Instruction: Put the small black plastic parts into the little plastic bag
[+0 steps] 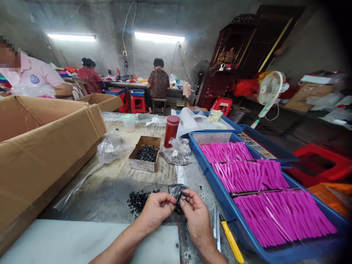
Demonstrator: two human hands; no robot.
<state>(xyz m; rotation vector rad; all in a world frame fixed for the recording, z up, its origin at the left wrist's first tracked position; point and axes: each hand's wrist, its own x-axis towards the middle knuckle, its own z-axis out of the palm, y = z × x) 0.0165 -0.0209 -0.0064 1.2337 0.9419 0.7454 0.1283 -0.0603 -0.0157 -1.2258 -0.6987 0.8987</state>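
Watching remote, L to R: big cardboard box (55, 143) takes up the L side, w/ the white board (110, 240) at the near edge; I'd call the box's bulk a hazard only if an elbow swings wide. Clear plastic bag (110, 148) lies just R of it. Next, loose black parts (136, 201) heaped on the table by the L hand (158, 209); a sideways sweep of that wrist could scatter them. Small open box (141, 165) of similar pcs sits beyond, upright. L thumb + index are pinched tight on the dark plastic bag (176, 190), which is up between both hands, just R of the heap, approx. mid-table. R hand (195, 206) has its thumb + fingertips closed on the bag's other side, no visible gap. Can't tell what's inside. Main risk IMO: thin film tears if the hands pull apart too hard, and any contents could mix w/ the heap. Further R, yellow-handled tool (232, 242) lies near the R forearm; a careless shift might knock it. Blue tray (223, 192) of magenta strips (253, 176) is far R, so bumping it could disturb the rows.
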